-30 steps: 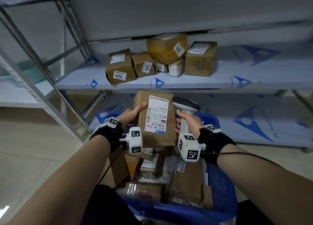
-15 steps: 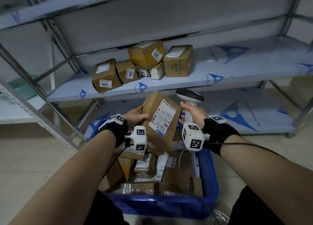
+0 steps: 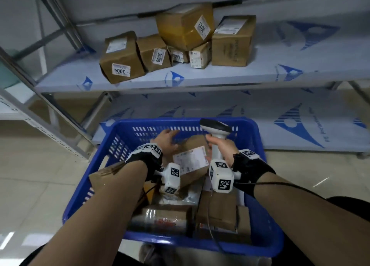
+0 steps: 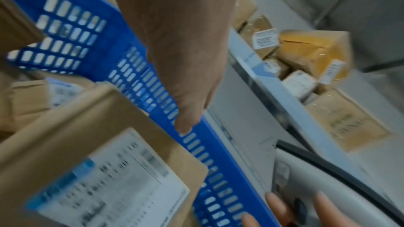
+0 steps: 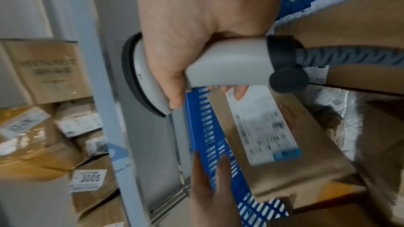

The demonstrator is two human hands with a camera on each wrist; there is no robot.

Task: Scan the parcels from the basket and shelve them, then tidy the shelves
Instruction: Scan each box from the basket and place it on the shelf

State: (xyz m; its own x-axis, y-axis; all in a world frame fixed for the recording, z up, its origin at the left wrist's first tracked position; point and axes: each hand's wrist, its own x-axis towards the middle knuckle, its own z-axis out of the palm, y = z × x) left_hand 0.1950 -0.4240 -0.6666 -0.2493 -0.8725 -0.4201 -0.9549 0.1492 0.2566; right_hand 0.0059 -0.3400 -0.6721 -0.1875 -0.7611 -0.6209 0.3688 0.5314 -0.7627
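A brown parcel (image 3: 190, 159) with a white shipping label lies tilted on top of the other parcels in the blue basket (image 3: 260, 205). My left hand (image 3: 166, 140) hovers over its far left corner with the fingers spread and straight, near the basket's far wall. The left wrist view shows the same parcel (image 4: 98, 144) below that hand (image 4: 181, 75). My right hand (image 3: 220, 145) grips the handle of a grey barcode scanner (image 3: 215, 125), held upright just right of the parcel. The scanner (image 5: 229, 65) and the label (image 5: 264, 130) also show in the right wrist view.
Several labelled boxes sit on the middle shelf (image 3: 200, 75), among them 3004 (image 3: 122, 59), 3005 (image 3: 155, 53) and a tilted 3013 (image 3: 184, 25). The lower shelf (image 3: 280, 115) runs behind the basket. A shelf upright (image 3: 50, 113) stands at the left. The scanner's cable trails into the basket.
The parcel my left hand held up beside the scanner has come down into the basket, and that hand has let go of it. The head view has tipped downward.
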